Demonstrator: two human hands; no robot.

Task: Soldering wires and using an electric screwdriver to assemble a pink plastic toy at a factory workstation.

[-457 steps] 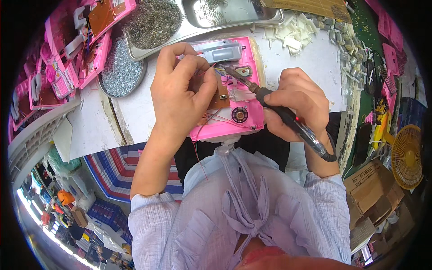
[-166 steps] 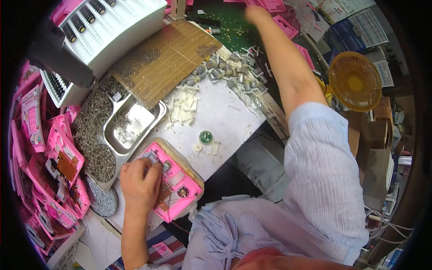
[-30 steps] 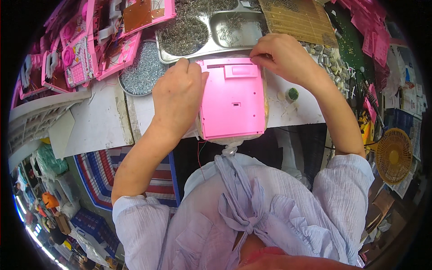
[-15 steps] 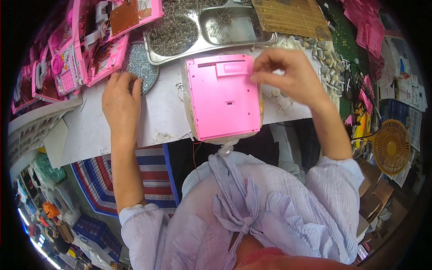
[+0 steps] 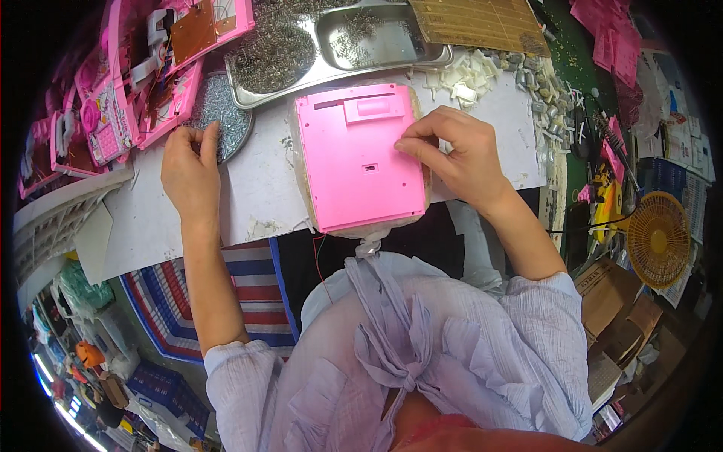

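Note:
A flat pink plastic housing (image 5: 354, 192) with small screw holes, a long slot and a raised rectangular part lies on a padded, clear-wrapped cushion (image 5: 305, 200) at the table's front edge. The thumb and forefinger of my right hand (image 5: 468, 151) are pinched together over the housing's right side, near a hole. Whatever sits between those fingertips is too small to make out. My left hand (image 5: 191, 166) is at the near edge of a round dish of small silvery screws (image 5: 233, 113). Its thumb and forefinger are closed together, and their contents cannot be made out.
Behind the housing stands a compartmented steel tray (image 5: 316, 75) holding small metal parts. Half-built pink toy housings (image 5: 143, 83) with wires are piled at the left. White plastic pieces (image 5: 463, 79), small motors (image 5: 538, 94) and cardboard (image 5: 482, 26) lie back right; a yellow fan (image 5: 657, 245) is farther right.
My right hand has come down and left onto the housing's right side, uncovering the white pieces. My left hand's fingers have drawn together beside the screw dish. The whole view has shifted slightly.

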